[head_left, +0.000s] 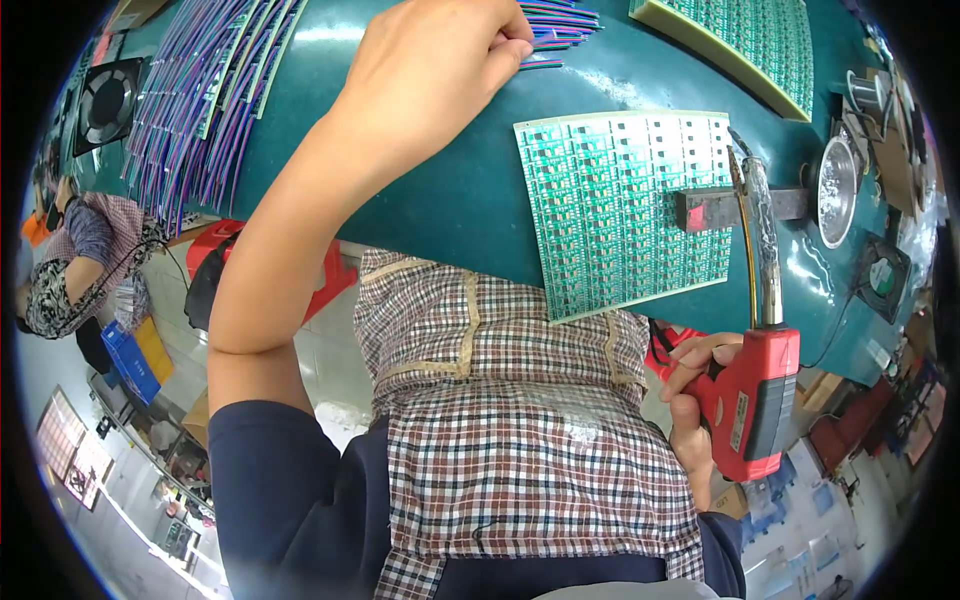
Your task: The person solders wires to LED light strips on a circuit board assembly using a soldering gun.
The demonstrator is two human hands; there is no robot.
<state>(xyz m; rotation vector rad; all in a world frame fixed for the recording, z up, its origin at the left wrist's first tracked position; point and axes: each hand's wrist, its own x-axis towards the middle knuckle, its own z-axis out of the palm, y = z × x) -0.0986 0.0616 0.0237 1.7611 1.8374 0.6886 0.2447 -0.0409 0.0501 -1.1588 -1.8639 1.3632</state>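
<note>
- Left hand (435,60) up at the far edge of the dark green table (450,190), fingers curled and pinched on the near ends of a small bundle of coloured ribbon wires (555,25).
- Left forearm bare, bent at the elbow, rising from a dark blue sleeve (280,500).
- Right hand (695,385) low at the right, below the table's near edge, closed round the grip of a red soldering gun (755,400).
- Gun's long metal barrel (765,240) pointing up and away, crossing over the right rim of a green circuit-board panel (625,210).
- Thin yellow wire (745,250) running alongside the barrel toward the tip.
- Panel lying flat on the table near its front edge, lower corner overhanging toward the lap; a grid of many small identical boards.
- Dark rectangular block with a red face (710,212) resting on the panel's right side, just beside the barrel.
- Second green panel on a pale backing (740,40) at the top right, well apart from the first.
- Large fan of wired strips, purple, pink and green (200,90), spread over the table's left part.
- Shiny round metal dish (837,190) to the right of the barrel, a small black fan (880,280) below it.
- Another black fan (108,100) at the far left.
- Checked apron (520,440) across the lap, between the two arms.
- Another person in patterned clothing (70,260) seated at the left margin, apart from the work.
- Red stool (325,270) on the floor under the table's left side.
</note>
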